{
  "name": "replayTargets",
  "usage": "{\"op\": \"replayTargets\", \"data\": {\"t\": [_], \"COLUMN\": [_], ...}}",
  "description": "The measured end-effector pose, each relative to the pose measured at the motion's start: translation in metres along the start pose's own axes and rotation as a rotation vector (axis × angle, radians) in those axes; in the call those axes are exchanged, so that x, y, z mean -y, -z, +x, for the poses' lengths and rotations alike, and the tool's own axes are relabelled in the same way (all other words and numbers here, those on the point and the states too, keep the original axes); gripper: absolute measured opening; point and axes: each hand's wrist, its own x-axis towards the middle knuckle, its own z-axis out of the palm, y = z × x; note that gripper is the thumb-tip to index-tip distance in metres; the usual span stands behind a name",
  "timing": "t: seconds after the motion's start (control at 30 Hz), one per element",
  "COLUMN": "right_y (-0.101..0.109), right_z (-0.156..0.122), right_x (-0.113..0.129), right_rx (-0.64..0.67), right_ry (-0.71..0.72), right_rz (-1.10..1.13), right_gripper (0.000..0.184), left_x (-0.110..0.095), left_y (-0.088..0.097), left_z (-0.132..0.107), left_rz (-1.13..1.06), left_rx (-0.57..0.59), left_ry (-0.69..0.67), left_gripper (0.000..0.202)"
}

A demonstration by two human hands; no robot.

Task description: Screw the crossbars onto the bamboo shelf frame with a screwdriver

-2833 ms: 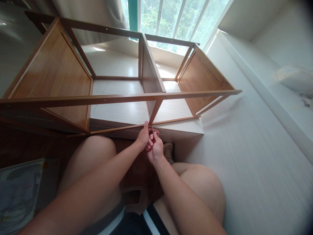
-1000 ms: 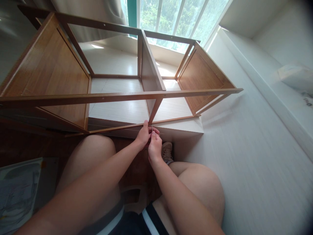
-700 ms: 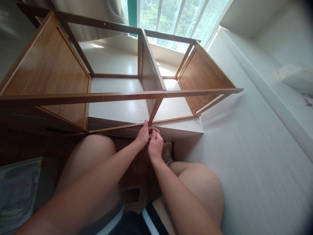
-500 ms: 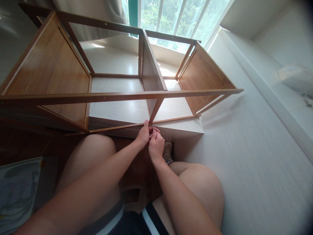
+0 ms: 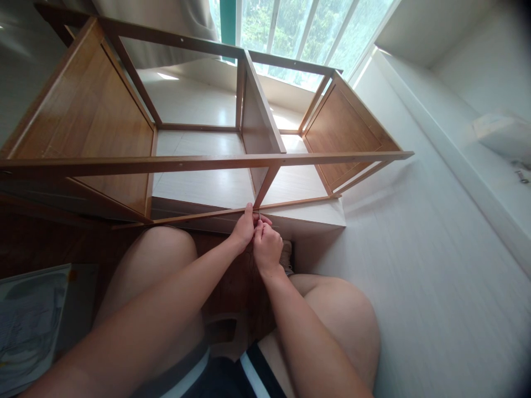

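Note:
A wooden furniture frame (image 5: 199, 162) with side panels and a middle divider stands in front of me. At the foot of its middle post, my left hand (image 5: 244, 228) is closed around the lower front rail (image 5: 207, 214), thumb up against the wood and fingers beneath. Right beside it, my right hand (image 5: 267, 243) is closed in a pinch just under the same joint. A thin, pale rod-like piece (image 5: 259, 216) shows between its fingertips and the rail; most of it is hidden by the fingers, so its kind is unclear.
The frame rests on a pale raised platform (image 5: 307, 213) by a barred window (image 5: 298, 33). A pale wall (image 5: 423, 249) rises at the right. My knees flank my arms. At lower left lies a box (image 5: 33, 320) with papers; a stool-like piece (image 5: 243, 331) is below me.
My right hand has turned slightly and shifted a little to the right, staying at the joint. My left hand keeps its place on the rail.

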Motion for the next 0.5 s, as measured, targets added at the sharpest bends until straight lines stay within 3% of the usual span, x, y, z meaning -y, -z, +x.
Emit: {"op": "replayTargets", "data": {"t": [0.23, 0.5], "right_y": [-0.009, -0.017], "right_z": [0.001, 0.002], "right_x": [-0.001, 0.003], "right_rx": [0.087, 0.233], "right_ry": [-0.075, -0.347], "right_rz": [0.381, 0.975], "right_gripper": [0.047, 0.043], "left_x": [-0.001, -0.006], "left_y": [0.001, -0.002], "left_z": [-0.003, -0.008], "left_rz": [-0.054, -0.025], "left_rx": [-0.024, -0.013], "left_ry": [0.108, 0.182], "left_gripper": [0.084, 0.088]}}
